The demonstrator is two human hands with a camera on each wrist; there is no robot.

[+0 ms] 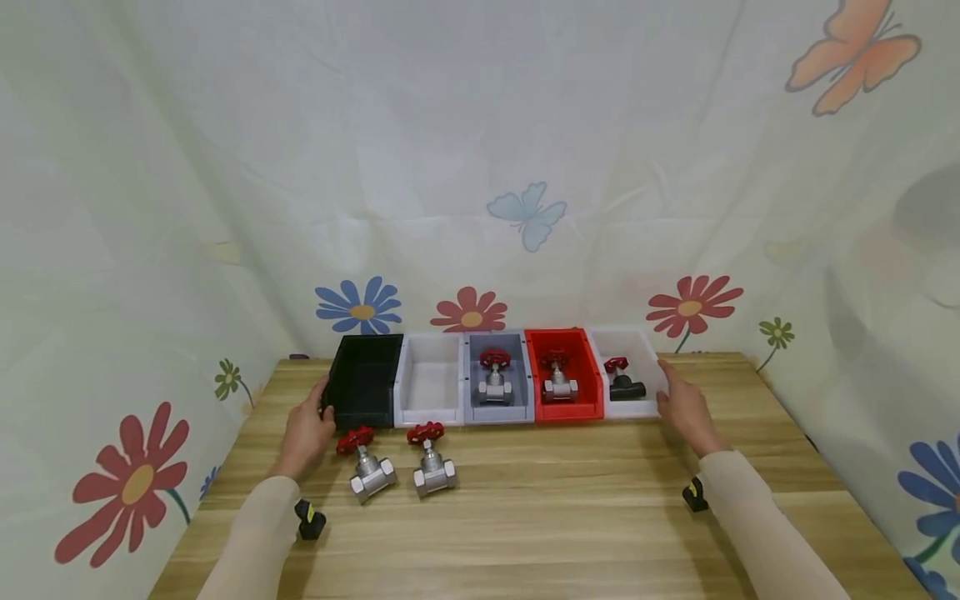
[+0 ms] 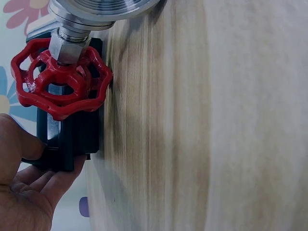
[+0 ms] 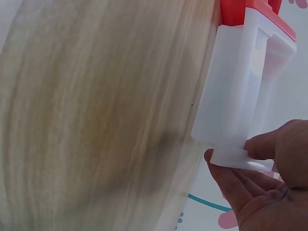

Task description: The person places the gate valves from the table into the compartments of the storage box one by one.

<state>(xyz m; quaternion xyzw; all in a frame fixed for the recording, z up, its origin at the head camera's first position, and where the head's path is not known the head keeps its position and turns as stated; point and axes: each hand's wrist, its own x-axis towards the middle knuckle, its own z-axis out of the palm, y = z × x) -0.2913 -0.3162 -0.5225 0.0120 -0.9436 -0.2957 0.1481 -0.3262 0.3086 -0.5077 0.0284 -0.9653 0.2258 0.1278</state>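
My left hand [image 1: 306,429] grips the outer side wall of the black bin [image 1: 365,418], thumb [image 2: 32,148] over the rim and fingers outside. At the other end of the row, my right hand [image 1: 686,408] pinches the side wall of a white bin [image 1: 637,408] the same way. A black-bodied valve [image 1: 627,388] with a red handwheel lies in that white bin. Two steel gate valves with red handwheels lie on the table before the row: the left valve [image 1: 372,475] close to my left hand, the other valve [image 1: 433,473] just right of it.
Between the end bins stand another white bin [image 1: 432,417], a grey bin [image 1: 498,414] and a red bin [image 1: 566,411], side by side. The grey bin holds a steel valve [image 1: 495,385], the red bin another valve [image 1: 559,385]. A flowered curtain [image 1: 450,167] hangs behind the wooden table [image 1: 555,525].
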